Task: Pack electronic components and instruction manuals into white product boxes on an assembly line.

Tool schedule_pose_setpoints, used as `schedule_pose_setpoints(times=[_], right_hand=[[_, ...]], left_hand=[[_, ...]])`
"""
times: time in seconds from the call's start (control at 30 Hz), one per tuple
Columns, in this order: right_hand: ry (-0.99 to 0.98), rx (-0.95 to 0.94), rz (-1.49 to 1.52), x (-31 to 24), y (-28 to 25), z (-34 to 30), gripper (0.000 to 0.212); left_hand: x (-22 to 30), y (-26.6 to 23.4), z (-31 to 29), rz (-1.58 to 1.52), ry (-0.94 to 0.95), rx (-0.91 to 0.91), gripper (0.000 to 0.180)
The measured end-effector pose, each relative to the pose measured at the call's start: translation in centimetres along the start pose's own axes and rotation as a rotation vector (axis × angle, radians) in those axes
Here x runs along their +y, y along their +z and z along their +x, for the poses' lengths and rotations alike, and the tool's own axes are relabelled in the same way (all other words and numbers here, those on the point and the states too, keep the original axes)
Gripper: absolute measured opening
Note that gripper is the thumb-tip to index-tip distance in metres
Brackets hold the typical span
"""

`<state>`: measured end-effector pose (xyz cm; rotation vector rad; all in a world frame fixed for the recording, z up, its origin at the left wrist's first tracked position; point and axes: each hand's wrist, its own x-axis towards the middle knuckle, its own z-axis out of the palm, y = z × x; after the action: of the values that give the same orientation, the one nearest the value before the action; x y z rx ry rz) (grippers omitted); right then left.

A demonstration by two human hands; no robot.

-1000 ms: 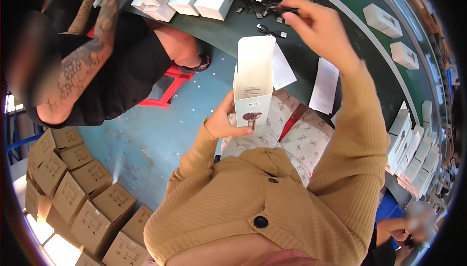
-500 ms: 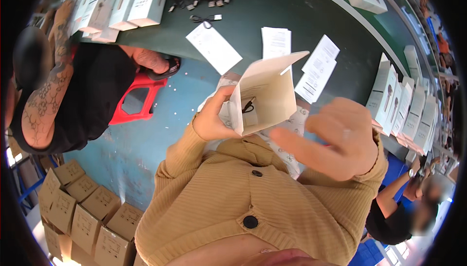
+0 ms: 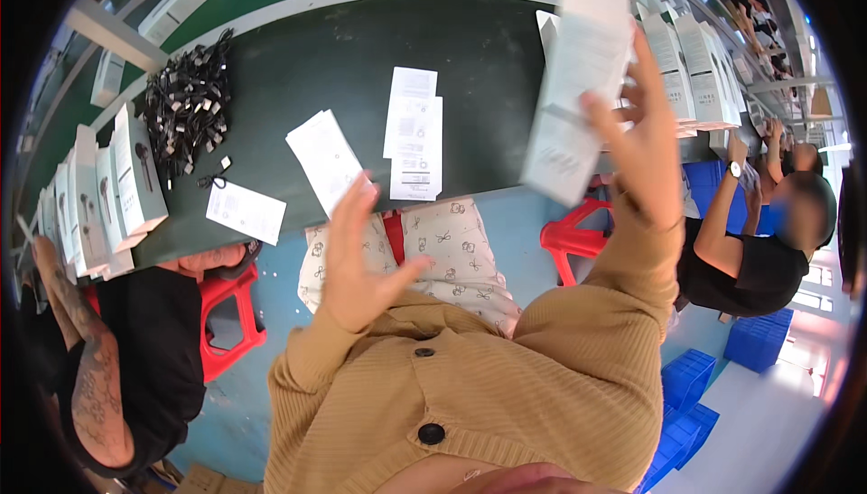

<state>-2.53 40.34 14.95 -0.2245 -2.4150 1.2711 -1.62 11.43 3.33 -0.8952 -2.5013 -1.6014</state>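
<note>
My right hand [image 3: 646, 124] grips a white carton [image 3: 578, 88] on its right side, lifted at the right part of the dark table. A thin white flap stands up from the carton's far end, and its inside is hidden. My left hand [image 3: 352, 264] is empty with fingers apart. Its fingertips overlap the near end of a stack of white leaflets [image 3: 321, 151]; whether they touch I cannot tell. To the right lie more printed leaflets [image 3: 415, 137], partly overlapping. Farther left, a black coiled cable [image 3: 217, 174] lies at the edge of another white leaflet [image 3: 246, 211].
A heap of black cables [image 3: 190, 92] lies on the table's [image 3: 488, 69] left. White cartons stand in rows at the left [image 3: 126, 173] and right [image 3: 695, 65]. People sit on both sides, near red stools [image 3: 578, 237]. Blue crates [image 3: 686, 377] stand on the floor at lower right.
My view has turned rightward. The open carton with a cable inside was in my left hand; a carton is now in my right hand, farther right. My left hand is empty.
</note>
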Motion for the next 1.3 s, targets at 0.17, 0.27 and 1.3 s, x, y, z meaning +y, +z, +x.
schedule_pose_setpoints(times=[0.17,0.27,1.3], right_hand=[[0.085,0.001,-0.517,8.7,-11.3,8.2,0.074],[0.133,0.013,-0.780,13.4,-13.1,11.3,0.077],[-0.563,-0.479,0.237,-1.9,21.4,-7.7,0.030]], left_hand=[[-4.2,-5.1,-4.0,0.180,-0.268,0.327,0.066],[-7.2,-8.5,-7.0,0.290,-0.309,0.517,0.061],[-7.7,-20.1,-7.9,-0.492,-0.350,0.523,0.072]])
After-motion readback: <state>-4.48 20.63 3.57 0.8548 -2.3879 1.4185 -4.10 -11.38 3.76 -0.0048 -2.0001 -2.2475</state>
